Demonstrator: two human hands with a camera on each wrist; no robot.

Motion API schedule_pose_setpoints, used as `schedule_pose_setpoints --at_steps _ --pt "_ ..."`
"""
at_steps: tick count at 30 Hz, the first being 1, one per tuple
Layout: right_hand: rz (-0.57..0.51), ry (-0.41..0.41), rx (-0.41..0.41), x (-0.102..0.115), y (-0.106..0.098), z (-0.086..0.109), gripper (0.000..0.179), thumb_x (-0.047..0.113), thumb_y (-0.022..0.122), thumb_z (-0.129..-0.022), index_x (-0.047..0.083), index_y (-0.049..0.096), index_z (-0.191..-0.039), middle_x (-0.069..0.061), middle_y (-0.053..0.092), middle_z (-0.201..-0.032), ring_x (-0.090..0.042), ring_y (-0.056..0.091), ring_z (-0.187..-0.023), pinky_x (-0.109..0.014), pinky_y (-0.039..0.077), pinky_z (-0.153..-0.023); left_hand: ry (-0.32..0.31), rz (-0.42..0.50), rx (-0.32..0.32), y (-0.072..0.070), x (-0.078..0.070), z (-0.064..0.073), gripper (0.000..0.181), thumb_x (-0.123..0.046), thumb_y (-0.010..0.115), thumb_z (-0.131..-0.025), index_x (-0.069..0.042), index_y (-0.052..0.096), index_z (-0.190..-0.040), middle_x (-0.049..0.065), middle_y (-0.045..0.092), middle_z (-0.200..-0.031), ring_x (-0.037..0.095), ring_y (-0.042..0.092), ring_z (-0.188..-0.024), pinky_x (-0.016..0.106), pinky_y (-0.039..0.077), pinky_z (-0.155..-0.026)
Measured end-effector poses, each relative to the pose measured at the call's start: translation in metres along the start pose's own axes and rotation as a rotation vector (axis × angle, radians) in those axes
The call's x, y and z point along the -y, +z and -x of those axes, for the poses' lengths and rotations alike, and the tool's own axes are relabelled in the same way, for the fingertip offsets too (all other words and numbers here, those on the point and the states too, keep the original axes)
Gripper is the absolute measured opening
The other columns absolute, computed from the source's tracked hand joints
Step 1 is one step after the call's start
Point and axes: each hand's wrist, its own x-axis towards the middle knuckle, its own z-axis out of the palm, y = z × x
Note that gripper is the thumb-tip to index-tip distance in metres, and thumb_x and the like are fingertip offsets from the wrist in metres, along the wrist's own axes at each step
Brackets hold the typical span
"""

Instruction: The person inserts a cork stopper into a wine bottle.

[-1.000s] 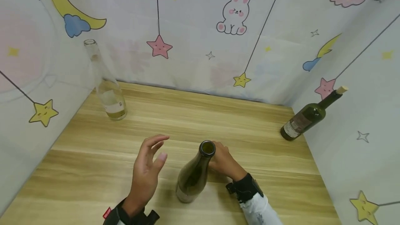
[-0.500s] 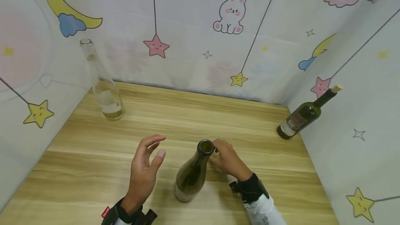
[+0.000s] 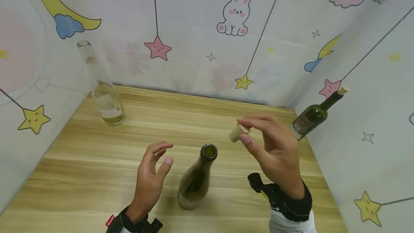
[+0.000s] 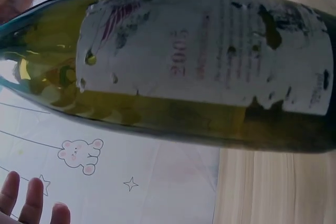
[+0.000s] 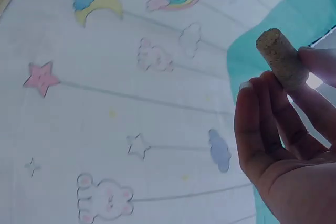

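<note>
An uncorked olive-green bottle stands upright on the wooden table near its front; its worn white label fills the left wrist view. My right hand is raised to the right of the bottle's mouth and pinches a tan cork between thumb and fingertips; the cork also shows in the right wrist view. Just left of the bottle my left hand hovers with loosely spread fingers, touching nothing.
A clear empty bottle stands at the back left corner. A corked dark green bottle stands at the right wall. Cartoon-printed cloth walls close in the table on three sides.
My right hand has lifted from the table behind the bottle's neck, now holding a cork up to the right of the bottle's mouth. The left hand and bottle have barely moved.
</note>
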Motion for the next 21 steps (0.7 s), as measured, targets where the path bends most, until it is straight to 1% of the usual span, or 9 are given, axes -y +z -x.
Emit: schedule_pose_setpoints --at_steps 1,3,6,10,13,17,21 --pt "-0.068 -0.027 0.004 0.006 0.005 -0.005 0.029 0.006 0.069 -0.096 -0.017 0.065 -0.113 -0.025 0.063 -0.107 -0.028 0.060 -0.098 -0.031 0.053 -0.086 0.000 0.000 -0.001 0.001 0.000 0.000 0.037 0.009 0.052 -0.100 0.001 0.051 -0.136 0.016 0.050 -0.132 0.033 0.041 -0.129 0.047 0.029 -0.111" --pt "-0.134 -0.066 0.030 0.016 0.014 -0.013 0.029 0.005 0.069 -0.095 -0.018 0.063 -0.113 -0.025 0.063 -0.107 -0.028 0.061 -0.099 -0.033 0.053 -0.087 -0.002 -0.001 0.002 0.002 0.001 0.001 0.037 0.008 0.053 -0.100 0.000 0.052 -0.135 0.017 0.050 -0.131 0.033 0.042 -0.129 0.046 0.029 -0.111" --pt "-0.176 -0.087 0.082 0.022 0.024 -0.020 0.026 0.004 0.069 -0.095 -0.016 0.061 -0.110 -0.022 0.063 -0.105 -0.028 0.061 -0.099 -0.036 0.054 -0.086 -0.010 0.005 0.010 0.003 0.002 0.003 0.036 0.008 0.054 -0.099 0.000 0.052 -0.134 0.020 0.050 -0.131 0.034 0.042 -0.129 0.045 0.029 -0.112" --pt "-0.195 -0.094 0.120 0.024 0.029 -0.023 0.020 0.004 0.068 -0.096 -0.013 0.061 -0.105 -0.021 0.063 -0.101 -0.029 0.060 -0.095 -0.036 0.054 -0.083 -0.001 -0.001 0.013 0.003 0.003 0.004 0.035 0.009 0.055 -0.098 0.004 0.052 -0.133 0.023 0.050 -0.130 0.035 0.043 -0.128 0.042 0.030 -0.111" --pt "-0.186 -0.093 0.137 0.023 0.031 -0.022 0.019 0.005 0.068 -0.096 -0.011 0.063 -0.105 -0.020 0.063 -0.100 -0.029 0.060 -0.092 -0.035 0.054 -0.081 0.012 -0.009 0.008 0.003 0.003 0.004 0.035 0.010 0.055 -0.097 0.005 0.052 -0.132 0.020 0.052 -0.129 0.033 0.044 -0.127 0.042 0.031 -0.111" --pt "-0.171 -0.095 0.148 0.021 0.033 -0.020 0.018 0.005 0.068 -0.095 -0.010 0.063 -0.105 -0.019 0.063 -0.099 -0.027 0.060 -0.088 -0.033 0.054 -0.078 0.016 -0.010 0.008 0.003 0.002 0.005 0.034 0.011 0.055 -0.097 0.004 0.054 -0.131 0.015 0.053 -0.129 0.032 0.045 -0.127 0.041 0.031 -0.111" --pt "-0.159 -0.100 0.151 0.020 0.035 -0.020 0.019 0.006 0.068 -0.096 -0.010 0.063 -0.104 -0.019 0.063 -0.098 -0.027 0.060 -0.086 -0.032 0.053 -0.077 0.022 -0.003 0.014 0.003 0.001 0.005 0.033 0.011 0.055 -0.097 0.005 0.054 -0.130 0.016 0.053 -0.128 0.032 0.045 -0.126 0.041 0.031 -0.111"
